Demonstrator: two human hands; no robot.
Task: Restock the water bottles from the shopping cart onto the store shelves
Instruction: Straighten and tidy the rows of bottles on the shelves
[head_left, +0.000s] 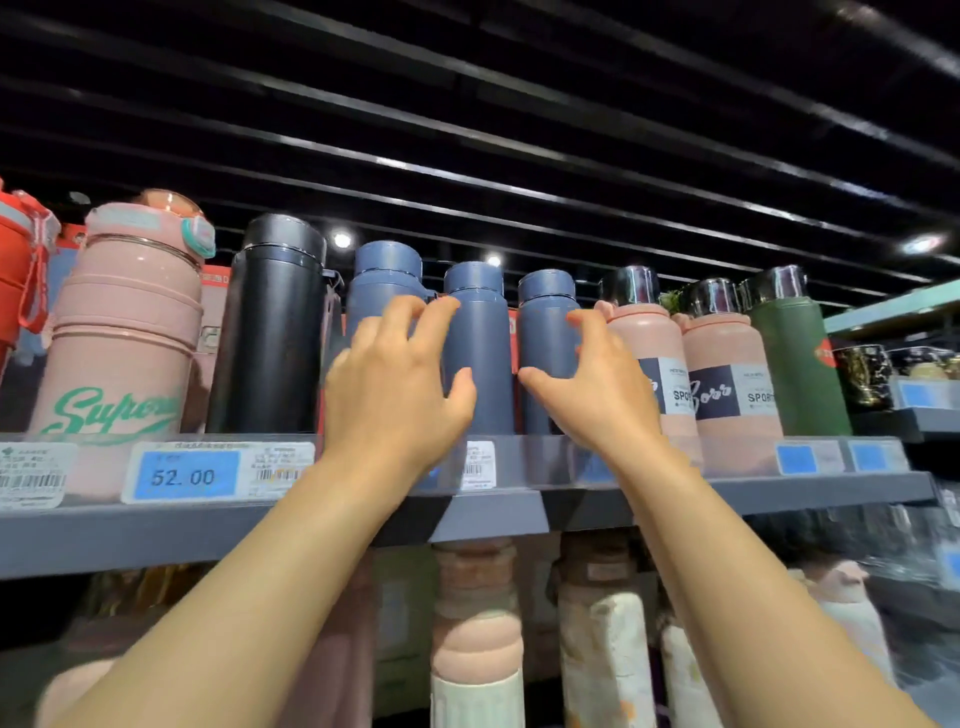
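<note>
Bottles: three blue water bottles (480, 358) are standing upright on the grey top shelf (779, 493), long axes vertical, caps pointing at the dark ceiling, lined up side by side.
Neighbours: a black flask (270, 332) and a pink "Supreme" bottle (124, 332) are standing to their left; two pink sport bottles (727, 379) and a green bottle (795, 364) to their right.
Left hand: the left hand (395, 384) is reaching up, fingers spread and curling around the middle blue bottle, thumb lying against its front.
Right hand: the right hand (597, 384) is reaching beside it, fingers curving onto the rightmost blue bottle (545, 332), thumb pointing left towards the gap.
Shelf edge: a price tag (182, 475) reading 52.00 is showing below the black flask.
Below: more pale bottles (475, 649) are standing blurred on the lower shelf.
</note>
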